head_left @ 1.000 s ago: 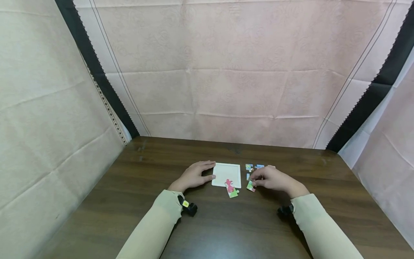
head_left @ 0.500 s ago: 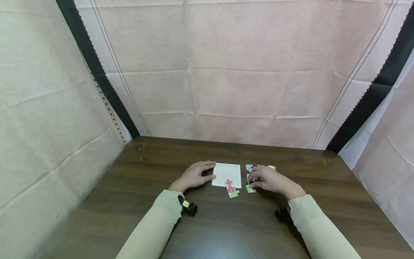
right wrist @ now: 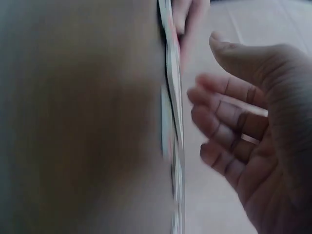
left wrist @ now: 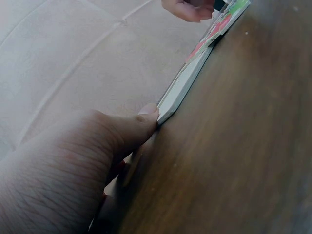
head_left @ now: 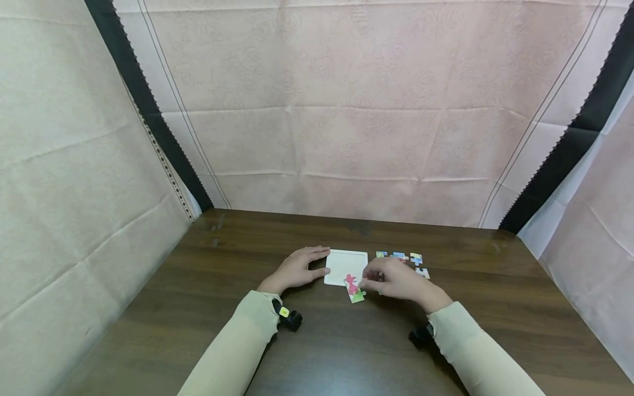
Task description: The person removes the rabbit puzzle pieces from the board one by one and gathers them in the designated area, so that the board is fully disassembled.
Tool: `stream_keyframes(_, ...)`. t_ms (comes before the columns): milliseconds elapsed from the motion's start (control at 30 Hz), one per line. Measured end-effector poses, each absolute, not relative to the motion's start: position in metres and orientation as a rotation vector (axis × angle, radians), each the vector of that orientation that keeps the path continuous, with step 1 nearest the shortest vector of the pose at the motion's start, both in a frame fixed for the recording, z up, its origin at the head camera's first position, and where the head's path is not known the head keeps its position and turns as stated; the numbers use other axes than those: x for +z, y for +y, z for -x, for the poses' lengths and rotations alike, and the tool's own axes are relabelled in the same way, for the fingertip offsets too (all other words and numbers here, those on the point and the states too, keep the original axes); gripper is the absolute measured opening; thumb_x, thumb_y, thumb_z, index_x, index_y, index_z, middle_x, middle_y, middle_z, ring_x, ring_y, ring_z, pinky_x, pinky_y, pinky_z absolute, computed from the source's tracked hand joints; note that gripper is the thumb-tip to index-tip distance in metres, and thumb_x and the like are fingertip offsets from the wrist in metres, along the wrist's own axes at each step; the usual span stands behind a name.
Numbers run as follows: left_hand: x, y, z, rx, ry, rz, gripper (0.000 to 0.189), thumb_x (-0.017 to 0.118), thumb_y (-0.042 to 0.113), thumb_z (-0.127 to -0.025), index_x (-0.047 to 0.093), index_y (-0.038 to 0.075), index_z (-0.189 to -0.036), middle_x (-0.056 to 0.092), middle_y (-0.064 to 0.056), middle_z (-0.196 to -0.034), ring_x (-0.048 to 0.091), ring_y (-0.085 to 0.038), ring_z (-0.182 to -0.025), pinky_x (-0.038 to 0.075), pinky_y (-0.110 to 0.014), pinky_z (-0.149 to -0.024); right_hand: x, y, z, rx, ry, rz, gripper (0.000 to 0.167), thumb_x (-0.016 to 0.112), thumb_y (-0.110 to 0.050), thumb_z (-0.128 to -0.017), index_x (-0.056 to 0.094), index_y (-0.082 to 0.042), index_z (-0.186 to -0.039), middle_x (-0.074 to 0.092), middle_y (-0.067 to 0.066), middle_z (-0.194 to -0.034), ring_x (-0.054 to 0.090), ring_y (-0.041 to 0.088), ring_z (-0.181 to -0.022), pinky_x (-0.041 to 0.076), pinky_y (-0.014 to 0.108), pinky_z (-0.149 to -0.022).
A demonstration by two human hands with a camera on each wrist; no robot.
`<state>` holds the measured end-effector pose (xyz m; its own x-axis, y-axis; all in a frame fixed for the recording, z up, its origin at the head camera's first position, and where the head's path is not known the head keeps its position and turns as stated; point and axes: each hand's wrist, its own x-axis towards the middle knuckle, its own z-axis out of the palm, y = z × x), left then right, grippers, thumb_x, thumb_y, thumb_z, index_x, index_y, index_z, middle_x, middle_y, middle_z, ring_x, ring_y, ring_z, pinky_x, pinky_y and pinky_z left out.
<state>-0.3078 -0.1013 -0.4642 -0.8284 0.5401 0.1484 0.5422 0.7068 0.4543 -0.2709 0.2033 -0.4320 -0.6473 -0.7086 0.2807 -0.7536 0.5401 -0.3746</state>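
A shallow white puzzle tray (head_left: 342,263) lies on the table. My left hand (head_left: 295,268) rests at its left side, the thumb and fingertips touching the rim with the fingers fairly straight. A pink and green puzzle piece (head_left: 355,293) lies tilted over the tray's front right edge. My right hand (head_left: 398,280) is over the tray's right edge, close to that piece. In the right wrist view the right hand (right wrist: 253,117) has its thumb apart from loosely bent fingers, nothing visible between them. It partly covers the loose pieces at the right.
Several loose puzzle pieces lie right of the tray, among them a blue and yellow piece (head_left: 416,258) and a pale piece (head_left: 422,273). Brown wood table (head_left: 317,341) surrounds them. Pale cloth walls (head_left: 356,121) stand behind and at both sides.
My right hand has left the green piece it was handling among the loose pieces and moved left to the tray's edge. The left hand and tray stay put.
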Motion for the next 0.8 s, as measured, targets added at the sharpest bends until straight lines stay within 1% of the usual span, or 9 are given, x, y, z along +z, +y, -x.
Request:
stream_keyframes(133,-0.464,-0.101,0.308,-0.77,-2.897,0.92,0.062,0.059,0.051,-0.099,0.046,0.022,-0.153,0.042,0.0,-0.158,0.034,-0.026,-0.146,0.026,-0.052,-0.118,-0.435,0.182,0.261,0.617,-2.739,-1.19,0.031,0.078,-0.045,-0.087,0.071,-0.015,-0.094,0.063,-0.008,-0.084,0.058,0.007,-0.072,0.053,0.028,-0.066)
stream_keyframes(200,-0.465,-0.101,0.308,-0.767,-2.901,0.915,0.062,0.059,0.051,-0.099,0.046,0.023,-0.153,0.041,0.001,-0.158,0.034,-0.026,-0.146,0.026,-0.052,-0.118,-0.437,0.175,0.257,0.572,-2.779,-1.143,0.04,0.08,-0.048,-0.084,0.069,-0.012,-0.097,0.063,-0.005,-0.09,0.059,0.009,-0.079,0.055,0.031,-0.072)
stream_keyframes(267,-0.465,-0.101,0.308,-0.76,-2.91,0.908,0.063,0.059,0.052,-0.099,0.045,0.024,-0.153,0.041,0.002,-0.158,0.034,-0.025,-0.147,0.026,-0.051,-0.118,-0.438,0.171,0.255,0.556,-2.811,-1.118,0.043,0.081,-0.047,-0.083,0.068,-0.009,-0.099,0.062,-0.002,-0.094,0.059,0.011,-0.084,0.055,0.033,-0.076)
stream_keyframes(367,-0.466,-0.101,0.309,-0.76,-2.91,0.907,0.062,0.058,0.052,-0.099,0.045,0.025,-0.153,0.04,0.002,-0.158,0.034,-0.025,-0.147,0.026,-0.051,-0.118,-0.438,0.168,0.254,0.599,-2.84,-1.117,0.037,0.081,-0.04,-0.085,0.066,-0.009,-0.101,0.06,-0.003,-0.094,0.058,0.011,-0.085,0.054,0.034,-0.077)
stream_keyframes(467,-0.467,-0.101,0.31,-0.76,-2.909,0.908,0.063,0.058,0.053,-0.099,0.045,0.025,-0.153,0.04,0.002,-0.158,0.033,-0.024,-0.147,0.026,-0.051,-0.118,-0.439,0.17,0.257,0.69,-2.842,-1.134,0.03,0.08,-0.031,-0.088,0.064,-0.011,-0.103,0.06,-0.004,-0.093,0.056,0.011,-0.082,0.052,0.033,-0.074)
stream_keyframes(600,-0.469,-0.101,0.311,-0.745,-2.913,0.906,0.064,0.057,0.056,-0.098,0.044,0.027,-0.154,0.04,0.004,-0.158,0.033,-0.022,-0.147,0.026,-0.049,-0.118,-0.44,0.173,0.263,0.813,-2.807,-1.169,0.02,0.075,-0.02,-0.093,0.062,-0.012,-0.106,0.064,-0.005,-0.094,0.06,0.01,-0.084,0.054,0.033,-0.074)
stream_keyframes(700,-0.469,-0.101,0.312,-0.74,-2.911,0.91,0.064,0.056,0.056,-0.098,0.044,0.027,-0.154,0.04,0.003,-0.158,0.033,-0.023,-0.147,0.026,-0.049,-0.118,-0.44,0.173,0.269,0.871,-2.786,-1.153,0.014,0.072,-0.018,-0.096,0.064,-0.014,-0.107,0.069,-0.006,-0.096,0.064,0.009,-0.087,0.055,0.034,-0.077)
stream_keyframes(800,-0.469,-0.101,0.311,-0.738,-2.909,0.911,0.063,0.057,0.055,-0.099,0.044,0.026,-0.154,0.041,0.003,-0.158,0.033,-0.024,-0.147,0.026,-0.05,-0.118,-0.438,0.172,0.275,0.922,-2.79,-1.086,0.013,0.071,-0.019,-0.096,0.067,-0.016,-0.107,0.07,-0.007,-0.098,0.064,0.009,-0.085,0.054,0.033,-0.075)
